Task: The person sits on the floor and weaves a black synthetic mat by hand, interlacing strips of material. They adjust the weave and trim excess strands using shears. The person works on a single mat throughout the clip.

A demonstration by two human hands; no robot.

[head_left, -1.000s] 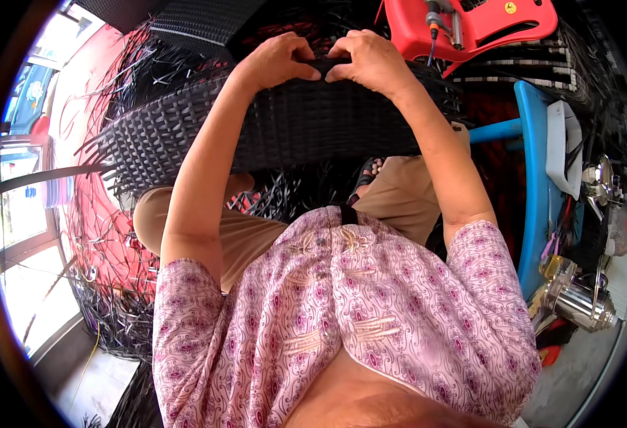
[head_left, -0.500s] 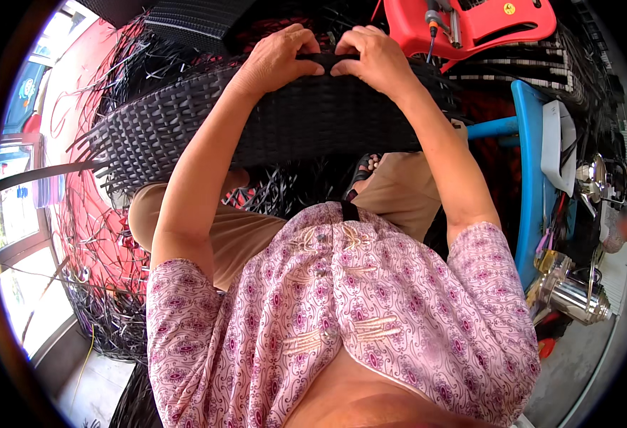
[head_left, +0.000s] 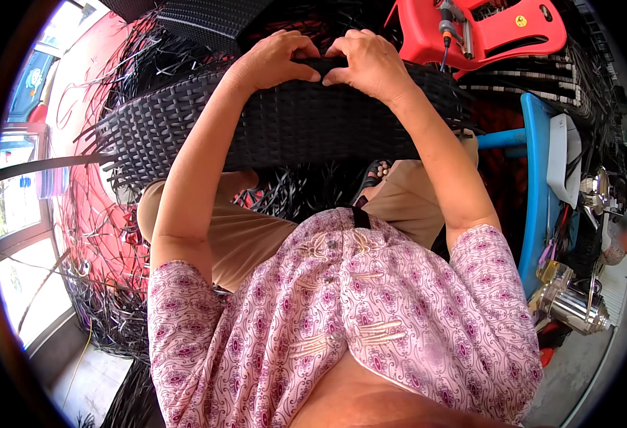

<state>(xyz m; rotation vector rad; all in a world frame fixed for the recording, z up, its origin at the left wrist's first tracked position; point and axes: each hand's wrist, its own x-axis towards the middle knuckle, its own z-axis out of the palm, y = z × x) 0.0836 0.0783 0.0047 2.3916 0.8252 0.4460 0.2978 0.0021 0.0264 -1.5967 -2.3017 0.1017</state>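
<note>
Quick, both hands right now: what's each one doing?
Left hand: closed on the far edge of the black woven panel.
Right hand: closed on the same edge, beside the left.

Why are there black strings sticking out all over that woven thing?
Loose black strips poke out raggedly from the left end of the black woven panel, so that end is unfinished. More lie tangled below. The left hand and right hand grip its top edge.

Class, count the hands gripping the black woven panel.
2: the left hand and the right hand side by side on the top edge of the black woven panel; fingertips partly hidden.
</note>
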